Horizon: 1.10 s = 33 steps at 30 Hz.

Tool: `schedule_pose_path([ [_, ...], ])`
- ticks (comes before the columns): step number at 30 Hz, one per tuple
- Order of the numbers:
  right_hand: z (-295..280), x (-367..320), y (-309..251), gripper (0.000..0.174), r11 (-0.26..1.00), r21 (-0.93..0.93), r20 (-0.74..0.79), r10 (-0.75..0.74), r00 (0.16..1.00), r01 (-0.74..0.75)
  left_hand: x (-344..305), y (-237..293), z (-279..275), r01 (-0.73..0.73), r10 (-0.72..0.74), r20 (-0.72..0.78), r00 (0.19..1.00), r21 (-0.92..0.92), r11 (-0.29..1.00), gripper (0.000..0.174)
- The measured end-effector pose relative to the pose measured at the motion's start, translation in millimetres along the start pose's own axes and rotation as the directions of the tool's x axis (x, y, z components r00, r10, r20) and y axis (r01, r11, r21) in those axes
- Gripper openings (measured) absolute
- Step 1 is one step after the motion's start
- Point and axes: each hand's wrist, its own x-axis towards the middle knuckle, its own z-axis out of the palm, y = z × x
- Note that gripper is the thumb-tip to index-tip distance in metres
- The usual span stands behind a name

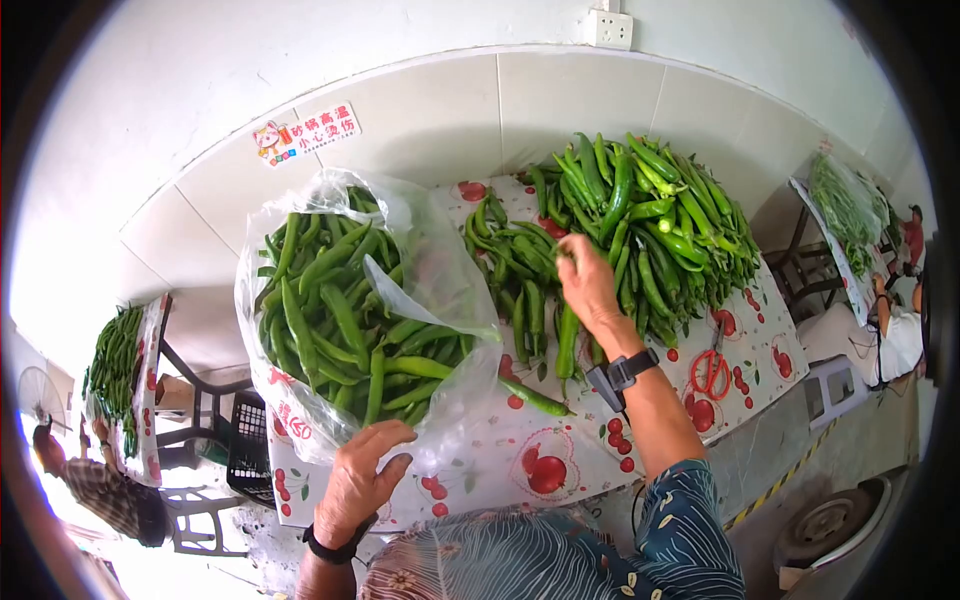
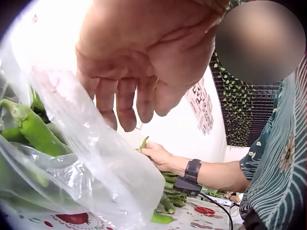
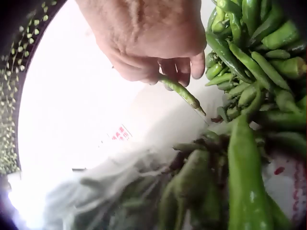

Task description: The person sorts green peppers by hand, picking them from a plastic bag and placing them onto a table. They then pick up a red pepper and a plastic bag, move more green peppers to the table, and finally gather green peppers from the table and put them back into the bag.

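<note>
My right hand point(image 1: 592, 290) pinches a small, slightly curved green chili pepper point(image 3: 182, 93) above a small pile of peppers point(image 1: 515, 250). In the right wrist view, the pepper's far end points down past the fingers. My left hand point(image 1: 368, 475) is at the near edge of a clear plastic bag point(image 1: 440, 250) full of long green peppers point(image 1: 340, 310). Its fingers are relaxed and bent a little, with nothing in them. In the left wrist view, the bag's plastic rises just beside those fingers.
A large heap of green peppers point(image 1: 660, 220) lies at the back right of the table point(image 1: 590, 450). Red-handled scissors point(image 1: 711, 370) rest on the flowered cloth. One pepper point(image 1: 536, 397) lies by the bag. At far left, a person point(image 1: 105, 490) works beside another table.
</note>
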Motion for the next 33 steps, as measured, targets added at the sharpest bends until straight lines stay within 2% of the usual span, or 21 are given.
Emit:
schedule_pose_path([
  [2, -4.0, 7.8, -2.6, 0.019, 0.942, 0.318, -0.099, 0.142, 0.985, -0.104, 5.0, 6.4, -0.5, 0.004, -0.004, 0.000, 1.000, -0.031, 1.000, 0.030],
  [4, -22.8, 11.7, -26.4, 0.020, 0.770, 0.522, 0.078, 0.386, 0.919, -0.367, 10.9, 10.1, -1.0, 0.003, -0.004, -0.004, 1.000, -0.050, 0.999, 0.030],
  [6, -32.5, 8.9, -40.4, 0.019, 0.689, 0.532, 0.218, 0.451, 0.866, -0.492, 15.9, 11.7, -1.3, 0.001, -0.002, -0.008, 1.000, -0.061, 0.998, 0.030],
  [8, -43.2, 1.4, -82.3, 0.014, 0.641, 0.542, 0.352, 0.414, 0.839, -0.543, 22.1, 12.6, -1.3, -0.011, 0.012, 0.007, 1.000, -0.094, 0.995, 0.035],
  [9, -48.1, -4.7, -108.0, 0.011, 0.620, 0.603, 0.427, 0.282, 0.859, -0.503, 24.4, 13.2, -1.4, -0.012, 0.014, 0.012, 1.000, -0.109, 0.994, 0.037],
  [10, -36.6, -15.3, -119.1, 0.019, 0.616, 0.656, 0.427, 0.175, 0.887, -0.437, 28.1, 15.9, 0.4, 0.009, -0.007, 0.014, 1.000, -0.159, 0.987, 0.040],
  [11, -31.4, -24.3, -138.4, 0.019, 0.614, 0.667, 0.482, 0.075, 0.873, -0.421, 32.7, 20.1, 3.7, 0.029, -0.027, 0.014, 1.000, -0.208, 0.978, 0.042],
  [12, -24.4, -34.1, -152.7, 0.019, 0.538, 0.673, 0.587, 0.028, 0.809, -0.507, 36.4, 22.0, 6.1, 0.049, -0.047, 0.012, 0.999, -0.256, 0.966, 0.045],
  [13, -23.5, -40.4, -171.6, 0.018, 0.525, 0.657, 0.636, 0.000, 0.771, -0.542, 39.5, 16.0, 9.6, -0.011, 0.013, 0.006, 1.000, -0.293, 0.956, 0.046],
  [14, -6.3, -51.5, -176.4, 0.017, 0.478, 0.736, 0.583, -0.087, 0.808, -0.480, 39.8, 15.6, 10.2, 0.093, -0.090, 0.023, 0.996, -0.364, 0.927, 0.046],
  [16, -5.2, -54.9, -193.8, 0.018, 0.545, 0.650, 0.651, -0.039, 0.758, -0.530, 39.3, 14.8, 11.0, 0.284, -0.274, 0.094, 0.957, -0.495, 0.821, 0.045],
  [19, -1.8, -49.1, -189.8, 0.025, 0.558, 0.627, 0.684, -0.060, 0.727, -0.543, 32.3, 3.1, 1.8, 0.272, -0.284, 0.057, 0.957, -0.512, 0.815, 0.034],
  [20, 1.7, -43.8, -187.3, 0.028, 0.676, 0.635, 0.548, -0.052, 0.835, -0.374, 31.5, 1.3, -2.0, 0.271, -0.289, 0.047, 0.956, -0.520, 0.810, 0.032],
  [21, 6.8, -39.0, -183.2, 0.031, 0.776, 0.598, 0.398, -0.069, 0.915, -0.202, 32.0, 3.7, -5.3, 0.194, -0.290, -0.056, 0.956, -0.619, 0.761, 0.025],
  [22, 12.9, -34.4, -177.2, 0.034, 0.854, 0.520, 0.241, -0.109, 0.964, -0.034, 33.3, 1.6, -13.7, 0.197, -0.304, -0.061, 0.951, -0.638, 0.744, 0.023],
  [23, 23.0, -27.1, -167.1, 0.048, 0.879, 0.466, 0.105, -0.166, 0.981, 0.099, 33.8, -1.6, -22.6, 0.191, -0.306, -0.088, 0.948, -0.614, 0.766, 0.024],
  [26, 53.3, -10.3, -152.2, 0.058, 0.979, 0.091, -0.043, -0.182, 0.982, 0.185, 45.5, 4.8, -46.8, 0.196, -0.307, -0.165, 0.937, -0.481, 0.854, 0.027],
  [27, 60.8, -7.8, -148.5, 0.057, 0.971, 0.069, -0.064, -0.223, 0.973, 0.227, 51.5, 8.5, -54.5, 0.212, -0.305, -0.179, 0.935, -0.407, 0.888, 0.028],
  [28, 66.5, -3.8, -142.7, 0.052, 0.989, 0.032, 0.132, -0.145, 0.981, 0.142, 58.7, 10.4, -60.9, 0.224, -0.301, -0.199, 0.933, -0.333, 0.916, 0.028],
  [30, 73.5, 1.9, -132.6, 0.042, 0.995, -0.098, 0.496, 0.046, 0.867, 0.004, 72.2, 8.8, -67.7, 0.225, -0.300, -0.196, 0.934, -0.330, 0.917, 0.034],
  [33, 64.4, 11.1, -114.6, 0.026, 0.953, 0.231, 0.331, 0.111, 0.937, -0.194, 97.6, -11.7, -77.9, 0.186, -0.228, -0.199, 0.953, -0.209, 0.960, 0.038],
])
